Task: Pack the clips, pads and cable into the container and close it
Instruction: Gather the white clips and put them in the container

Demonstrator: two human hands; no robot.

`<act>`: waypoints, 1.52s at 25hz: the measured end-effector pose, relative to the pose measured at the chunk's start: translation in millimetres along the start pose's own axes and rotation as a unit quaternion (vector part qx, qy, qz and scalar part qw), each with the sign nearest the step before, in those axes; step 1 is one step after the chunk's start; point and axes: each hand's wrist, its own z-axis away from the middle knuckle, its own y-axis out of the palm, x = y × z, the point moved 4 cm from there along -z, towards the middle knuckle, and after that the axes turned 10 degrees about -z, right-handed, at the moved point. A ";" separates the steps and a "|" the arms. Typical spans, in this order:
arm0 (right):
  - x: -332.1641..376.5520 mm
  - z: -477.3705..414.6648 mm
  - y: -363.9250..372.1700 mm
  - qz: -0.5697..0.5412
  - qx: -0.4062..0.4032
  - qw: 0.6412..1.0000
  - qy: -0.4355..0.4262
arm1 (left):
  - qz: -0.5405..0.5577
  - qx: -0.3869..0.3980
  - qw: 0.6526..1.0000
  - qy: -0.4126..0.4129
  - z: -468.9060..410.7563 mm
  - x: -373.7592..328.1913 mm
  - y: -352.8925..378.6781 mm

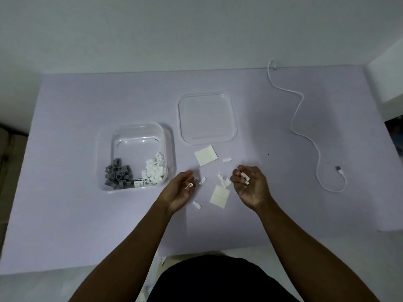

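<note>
Left hand: left hand (182, 188) was cupped palm-up just right of the container, fingers curled loosely round one white clip (189, 185), likely so it could be tipped straight in.
Right hand: right hand (250, 185) was also cupped palm-up, curled round a few white clips (244, 178) gathered in the palm; collecting several at once would spare trips.
Container: clear container (136, 156) stood open on the table (87, 214), left of both hands, near enough for a short reach.
Contents: grey clips (117, 176) lay heaped in its near left corner and packed white clips (153, 173) along its near right side, apparently kept roughly sorted by colour.
Lid: clear lid (207, 118) lay flat beyond the hands, apart from the container, out of the way until closing.
Loose clips: a small scatter of loose clips (223, 180) lay on the table between the hands, with single ones at (227, 159) and (197, 204).
Pads: one square pad (206, 158) lay just before the lid, another pad (219, 196) nearer the person between the hands; neither was packed.
Cable: white cable (305, 127) snaked along the right of the table, well apart from the container, untouched.
Progress: judged partway, with clips going in and pads, cable and lid left to do.
</note>
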 end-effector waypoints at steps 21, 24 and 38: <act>15.7 -24.9 -37.9 0.837 -0.064 0.521 -0.152 | -0.342 -0.161 0.926 -0.014 -25.7 -6.6 12.0; 15.4 -26.9 -38.0 0.852 -0.072 0.499 -0.145 | -0.377 -0.161 0.912 0.018 -29.3 -9.7 14.7; 13.1 -32.0 -37.2 0.826 -0.063 0.535 -0.165 | -0.819 -0.216 0.491 0.203 -28.6 -1.4 24.0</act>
